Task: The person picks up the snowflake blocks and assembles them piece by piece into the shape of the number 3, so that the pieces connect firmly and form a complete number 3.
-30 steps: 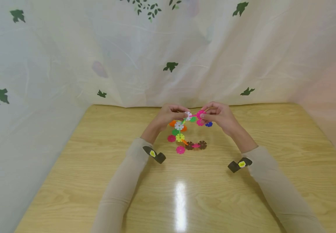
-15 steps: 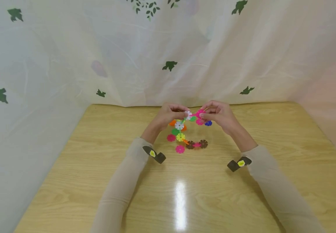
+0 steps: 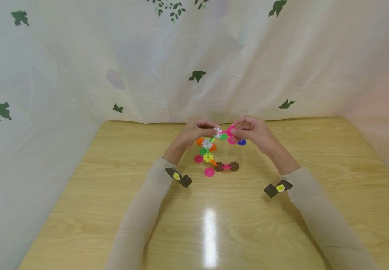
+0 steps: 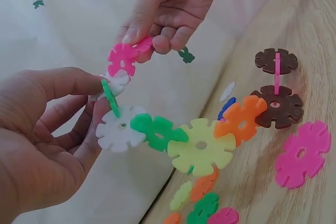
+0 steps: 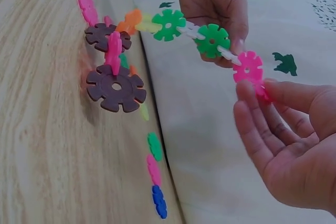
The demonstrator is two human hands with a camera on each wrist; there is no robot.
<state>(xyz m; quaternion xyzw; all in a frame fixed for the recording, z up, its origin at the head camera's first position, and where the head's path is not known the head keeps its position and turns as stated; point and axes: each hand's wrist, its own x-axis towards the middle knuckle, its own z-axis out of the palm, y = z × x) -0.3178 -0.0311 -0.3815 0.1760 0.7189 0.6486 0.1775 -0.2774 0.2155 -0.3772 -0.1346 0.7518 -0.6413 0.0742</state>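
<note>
Plastic disc chain (image 3: 206, 145): long axis C-curved, gap facing right.

curved chain of notched discs (image 4: 210, 156)

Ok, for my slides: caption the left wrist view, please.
Left hand and right hand hold one end of a multicoloured chain of notched plastic discs.

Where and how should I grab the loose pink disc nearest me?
Probably pinch the pink disc across its notched rim, from above and your near side: it seems to lie flat on the table, with the linked chain just beyond it.
</note>
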